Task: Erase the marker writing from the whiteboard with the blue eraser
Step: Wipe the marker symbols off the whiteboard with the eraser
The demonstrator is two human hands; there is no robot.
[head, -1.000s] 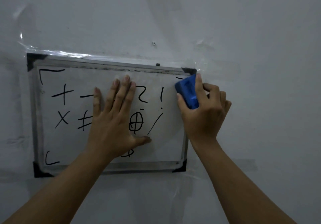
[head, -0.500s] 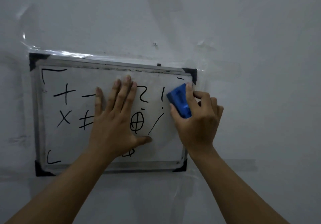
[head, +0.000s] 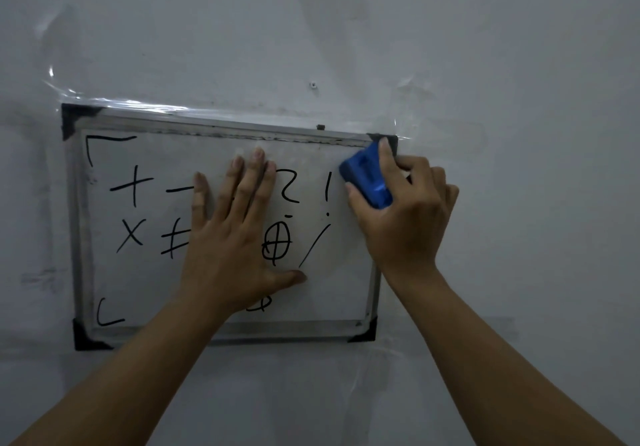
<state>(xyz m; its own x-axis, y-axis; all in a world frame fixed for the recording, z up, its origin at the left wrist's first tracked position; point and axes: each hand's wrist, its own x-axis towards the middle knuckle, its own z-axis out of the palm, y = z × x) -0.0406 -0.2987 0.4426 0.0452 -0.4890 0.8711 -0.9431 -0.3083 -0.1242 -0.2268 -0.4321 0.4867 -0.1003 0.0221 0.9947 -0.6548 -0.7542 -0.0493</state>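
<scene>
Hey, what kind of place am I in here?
Probably a plain indoor room, though little shows: a bare pale wall, a small whiteboard fixed to it with clear tape, and dim lighting.

Unidentifiable room, whiteboard (head: pixel 145 283) taped to bare wall (head: pixel 485 64)

Whiteboard (head: pixel 145 283) on the wall (head: pixel 485 64), both hands on it.
The left hand (head: pixel 232 248) lies flat on the board's middle, over part of the marker writing (head: pixel 131 189). The right hand (head: pixel 405 217) presses the eraser (head: pixel 365 179) at the board's upper right corner, right of the writing.
</scene>
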